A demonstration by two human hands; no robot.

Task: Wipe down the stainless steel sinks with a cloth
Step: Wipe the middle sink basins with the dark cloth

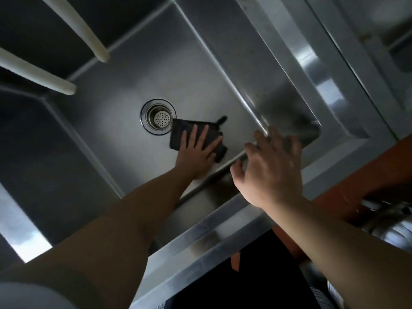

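A deep stainless steel sink [116, 85] fills the view, with a round drain strainer [158, 117] in its floor. A black cloth [182, 128] lies flat on the sink floor just right of the drain. My left hand [196, 152] presses down on the cloth with straight, spread fingers. My right hand [272, 166] hovers over the sink's near right corner, above the rim, fingers loosely spread and holding nothing.
Two white faucet spouts [89, 32] [40, 74] reach over the sink from the upper left. A second steel basin [22, 141] lies to the left. A steel counter [334, 90] runs along the right, with an orange surface [379, 166] beyond it.
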